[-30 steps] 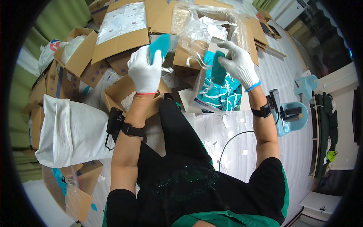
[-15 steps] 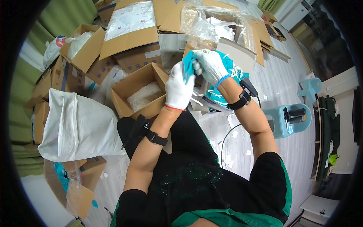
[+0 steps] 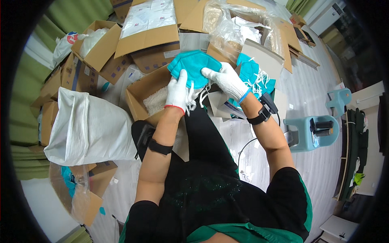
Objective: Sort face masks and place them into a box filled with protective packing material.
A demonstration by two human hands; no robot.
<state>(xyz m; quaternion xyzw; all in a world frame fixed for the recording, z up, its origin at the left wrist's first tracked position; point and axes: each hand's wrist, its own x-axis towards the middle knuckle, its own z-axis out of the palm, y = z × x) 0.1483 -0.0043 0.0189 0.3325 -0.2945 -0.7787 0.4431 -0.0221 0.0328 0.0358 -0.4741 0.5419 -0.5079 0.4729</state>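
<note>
A small stack of teal face masks is held spread out in front of me, its white ear loops dangling below. My left hand, in a white knit glove, grips the stack at its lower left with the thumb on top. At the right edge, my gloved right hand pinches it the same way; the fingers underneath are hidden. More teal masks with tangled white loops lie in an open white carton beyond my right hand. Under my left hand stands an open cardboard box with whitish bundled material inside.
A large white woven sack stands at my left. Further cardboard boxes hold white packets and plastic film. Another box with teal items sits lower left. On the right are light blue stools; a black cable runs across the floor.
The masks have moved left, away from the white carton, and now lie spread flat between both hands instead of folded up. My left hand has shifted left and slightly down.
</note>
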